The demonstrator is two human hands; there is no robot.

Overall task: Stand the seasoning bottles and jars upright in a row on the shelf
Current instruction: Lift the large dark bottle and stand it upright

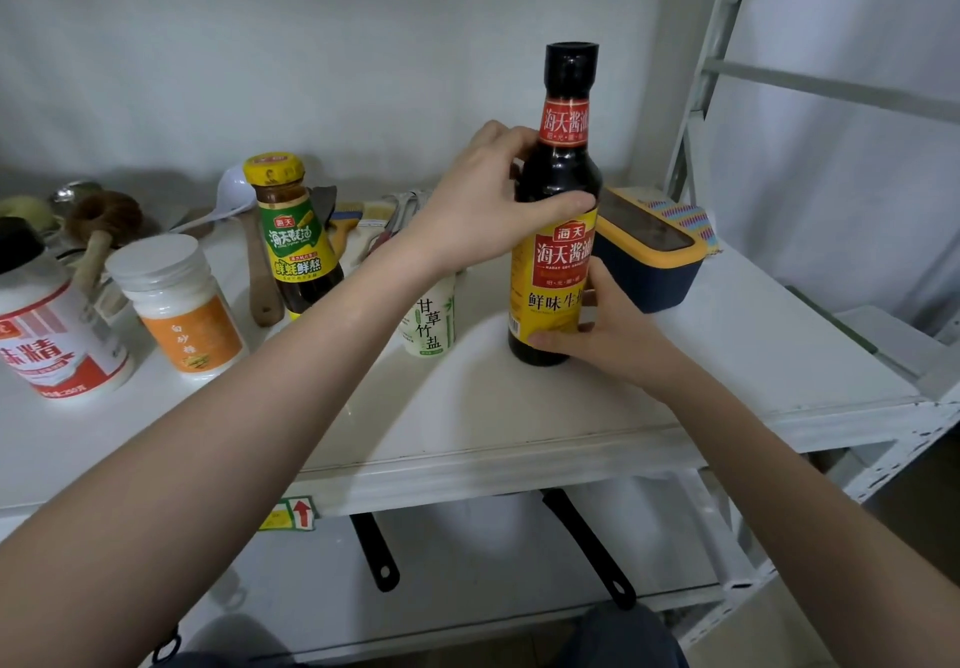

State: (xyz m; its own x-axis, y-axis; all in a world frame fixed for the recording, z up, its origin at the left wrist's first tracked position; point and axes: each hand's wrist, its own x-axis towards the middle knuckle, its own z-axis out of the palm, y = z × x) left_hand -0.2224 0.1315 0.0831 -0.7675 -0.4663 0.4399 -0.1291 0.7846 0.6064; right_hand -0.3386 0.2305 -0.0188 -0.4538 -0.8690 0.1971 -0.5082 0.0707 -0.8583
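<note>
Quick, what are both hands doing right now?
Left hand: closed around the upper part of the soy sauce bottle.
Right hand: closed around the bottom of the same bottle.

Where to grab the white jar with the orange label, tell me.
Grip the orange-label jar around its straight body below the white lid, coming from the front with the left hand. It stands upright and wide, with open shelf in front and utensils crowded behind.
</note>
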